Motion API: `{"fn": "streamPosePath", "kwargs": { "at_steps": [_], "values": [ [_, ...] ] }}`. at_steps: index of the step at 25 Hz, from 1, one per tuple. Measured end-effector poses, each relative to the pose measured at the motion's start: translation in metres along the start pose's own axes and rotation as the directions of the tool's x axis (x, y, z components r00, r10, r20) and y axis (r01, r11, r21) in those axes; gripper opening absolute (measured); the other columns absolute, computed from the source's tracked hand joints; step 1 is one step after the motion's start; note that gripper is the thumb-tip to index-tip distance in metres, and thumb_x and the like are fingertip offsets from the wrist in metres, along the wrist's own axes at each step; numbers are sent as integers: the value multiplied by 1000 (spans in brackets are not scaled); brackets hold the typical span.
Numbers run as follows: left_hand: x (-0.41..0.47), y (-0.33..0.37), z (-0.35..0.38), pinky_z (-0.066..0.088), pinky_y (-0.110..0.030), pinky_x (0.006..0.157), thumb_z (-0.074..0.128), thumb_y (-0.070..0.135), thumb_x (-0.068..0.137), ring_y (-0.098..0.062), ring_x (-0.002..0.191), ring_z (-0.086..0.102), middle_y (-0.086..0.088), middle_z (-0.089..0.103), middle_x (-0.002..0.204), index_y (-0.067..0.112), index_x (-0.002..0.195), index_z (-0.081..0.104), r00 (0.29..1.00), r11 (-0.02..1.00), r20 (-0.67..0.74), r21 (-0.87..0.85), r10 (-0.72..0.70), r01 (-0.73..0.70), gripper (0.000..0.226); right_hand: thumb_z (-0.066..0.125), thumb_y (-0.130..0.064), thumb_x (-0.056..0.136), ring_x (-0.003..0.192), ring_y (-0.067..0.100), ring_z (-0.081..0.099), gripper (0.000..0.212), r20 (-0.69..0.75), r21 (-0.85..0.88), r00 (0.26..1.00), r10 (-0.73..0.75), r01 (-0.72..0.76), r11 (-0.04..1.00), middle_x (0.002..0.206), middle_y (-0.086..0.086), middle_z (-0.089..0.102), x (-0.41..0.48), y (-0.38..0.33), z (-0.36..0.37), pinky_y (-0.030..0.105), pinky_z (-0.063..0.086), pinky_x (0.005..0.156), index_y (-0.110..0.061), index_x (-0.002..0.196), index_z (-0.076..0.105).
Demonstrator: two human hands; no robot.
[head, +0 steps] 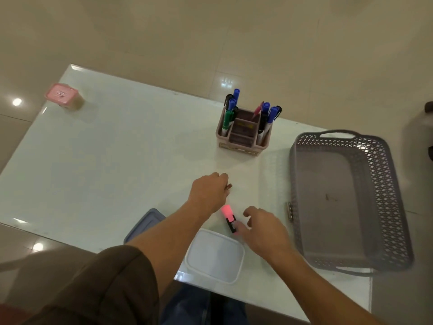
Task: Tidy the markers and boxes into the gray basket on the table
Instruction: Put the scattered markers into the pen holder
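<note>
A pink highlighter (229, 217) with a black barrel lies on the white table (105, 160) near the front. My right hand (264, 228) touches its lower end, fingers curled over it. My left hand (209, 192) hovers just beyond the highlighter, fingers loosely curled, holding nothing that I can see. The gray basket (384, 188) stands at the right with nothing in it. A pink organizer (243, 134) holds several markers upright. A white box (214, 255) sits at the front edge, a blue-gray box (145, 224) partly under my left arm, and a pink box (62, 95) at the far left corner.
A small metal clip (289, 211) lies beside the basket's left wall. The table's front edge runs close to my body. Tiled floor surrounds the table, and a dark object (428, 130) shows at the right border.
</note>
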State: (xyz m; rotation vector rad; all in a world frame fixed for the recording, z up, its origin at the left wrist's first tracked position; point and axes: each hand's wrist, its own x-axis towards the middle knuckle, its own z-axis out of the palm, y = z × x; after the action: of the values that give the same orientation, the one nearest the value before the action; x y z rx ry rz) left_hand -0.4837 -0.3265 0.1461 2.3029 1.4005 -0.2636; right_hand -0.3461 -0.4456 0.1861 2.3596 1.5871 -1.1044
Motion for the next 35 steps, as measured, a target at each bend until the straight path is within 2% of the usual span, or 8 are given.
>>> {"fn": "streamPosePath", "kwargs": {
  "at_steps": [6, 9, 13, 16, 20, 23, 31, 35],
  "values": [
    [-2, -5, 0, 46, -35, 72, 54, 40, 99, -26, 89, 62, -3, 64, 103, 19, 106, 60, 983, 972, 24, -147, -180, 182, 23, 64, -41, 80, 71, 22, 58, 25, 113, -99, 992, -49, 60, 993, 81, -2, 60, 19, -15, 0, 30, 41, 58, -19, 89, 55],
    [-1, -7, 0, 44, -34, 72, 55, 38, 98, -26, 91, 62, -3, 63, 105, 20, 106, 61, 972, 948, 56, -217, -226, 233, 21, 73, -34, 76, 69, 18, 66, 19, 18, 294, 1000, 19, -23, 956, 79, -4, 68, 16, -3, -20, 32, 51, 56, -24, 89, 63],
    [-6, -6, 1, 43, -33, 73, 54, 37, 100, -26, 94, 61, -3, 58, 109, 20, 111, 59, 978, 962, 70, -180, -196, 205, 21, 78, -9, 84, 64, 13, 62, 16, -6, 800, 995, 97, -54, 597, 82, 9, 71, 8, 16, -48, 31, 50, 55, -17, 97, 70],
    [-10, -3, 6, 48, -36, 73, 54, 34, 101, -27, 93, 62, -4, 55, 111, 18, 113, 57, 987, 982, 44, -107, -152, 156, 21, 78, -11, 85, 67, 4, 59, 20, -358, 641, 932, 56, 202, 740, 82, -5, 70, 9, 15, -65, 24, 49, 65, -25, 99, 75],
    [-7, -3, 7, 49, -36, 71, 54, 32, 101, -27, 92, 62, -4, 54, 112, 17, 114, 55, 987, 983, 52, -97, -149, 153, 20, 72, -19, 92, 69, 6, 50, 27, -690, 93, 686, -230, 400, 912, 90, -7, 62, 35, -15, -116, 10, 36, 67, -19, 119, 72],
    [-5, -4, 7, 50, -38, 74, 54, 32, 101, -28, 94, 63, -5, 53, 113, 16, 115, 54, 988, 984, 64, -99, -142, 148, 21, 69, -24, 94, 68, 16, 50, 18, -676, -136, 651, -344, 348, 927, 92, 1, 70, 74, -44, -151, 26, 36, 66, -15, 109, 70],
    [0, -8, 9, 51, -37, 70, 57, 30, 100, -27, 89, 65, -5, 54, 111, 15, 115, 54, 993, 991, 51, -74, -106, 109, 21, 58, -16, 97, 74, 31, 63, 14, -413, -433, 833, -369, 176, 884, 89, 13, 68, 137, -72, -138, 40, 54, 65, -9, 104, 67],
    [0, -10, 7, 47, -36, 71, 58, 30, 99, -28, 94, 64, -5, 56, 113, 14, 116, 56, 993, 992, 58, -69, -98, 102, 23, 61, -22, 96, 74, 33, 64, 17, -571, -345, 702, -425, 265, 900, 93, 10, 68, 123, -64, -132, 36, 49, 62, -10, 103, 69]
  ]
}}
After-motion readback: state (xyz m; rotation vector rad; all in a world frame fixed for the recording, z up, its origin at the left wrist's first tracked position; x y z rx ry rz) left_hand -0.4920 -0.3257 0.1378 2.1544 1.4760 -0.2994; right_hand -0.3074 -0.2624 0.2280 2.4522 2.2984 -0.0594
